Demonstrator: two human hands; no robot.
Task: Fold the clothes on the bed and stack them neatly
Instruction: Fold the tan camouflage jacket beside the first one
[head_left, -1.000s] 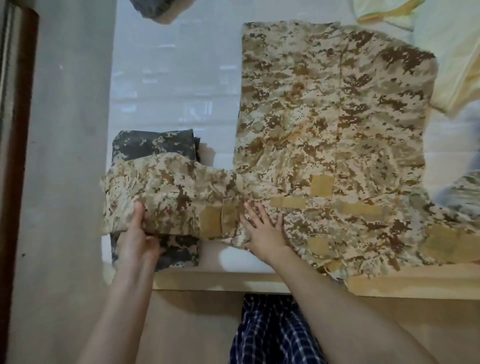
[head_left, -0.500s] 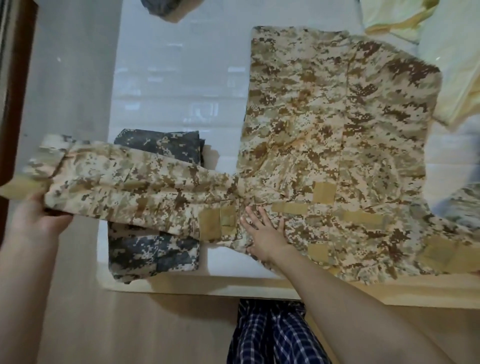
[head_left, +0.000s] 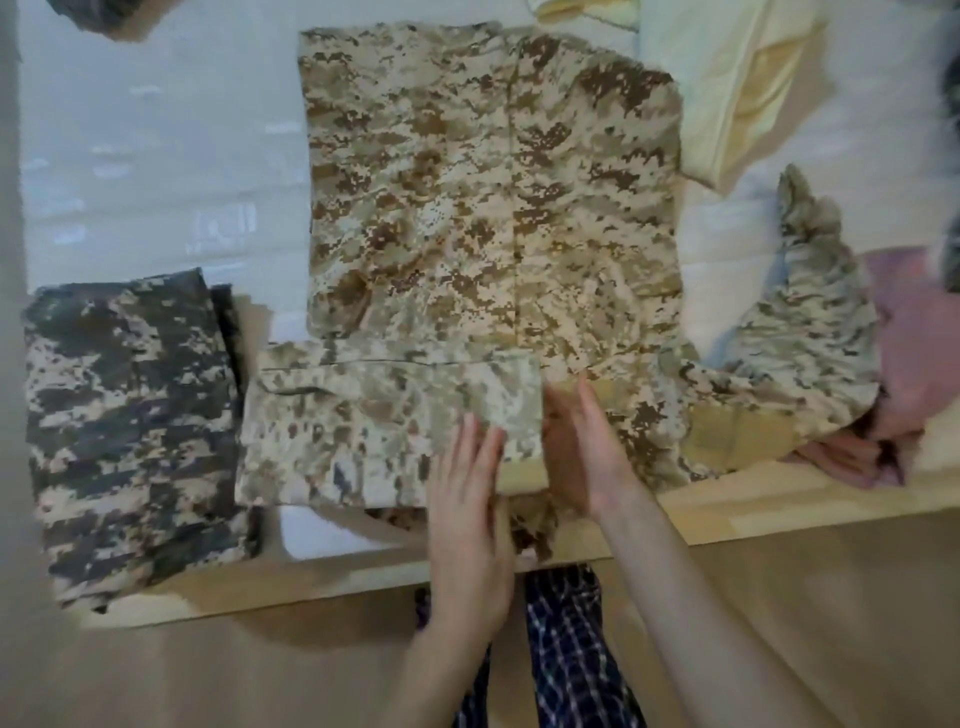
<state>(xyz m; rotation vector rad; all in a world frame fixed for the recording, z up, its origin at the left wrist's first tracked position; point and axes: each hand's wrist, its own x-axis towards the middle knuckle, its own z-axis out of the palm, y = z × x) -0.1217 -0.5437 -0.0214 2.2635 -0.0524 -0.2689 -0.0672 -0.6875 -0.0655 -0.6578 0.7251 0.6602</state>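
A tan desert-camouflage jacket lies flat on the bed, back up. Its left sleeve is folded across the jacket's near part. My left hand lies with straight fingers on the sleeve's right end. My right hand has straight fingers at the sleeve's right edge, touching the fabric there. The jacket's other sleeve trails out to the right, rumpled. A folded dark camouflage garment sits to the left, beside the sleeve.
The bed's white sheet shows at the far left. Pale yellow cloth lies far right, pink cloth under the right sleeve. The wooden bed edge runs along the near side. A dark garment peeks in at top left.
My left hand carried the left sleeve from stretched out over the dark garment rightward and laid it across the jacket. My right hand shifted from the shoulder seam to the folded sleeve's edge.
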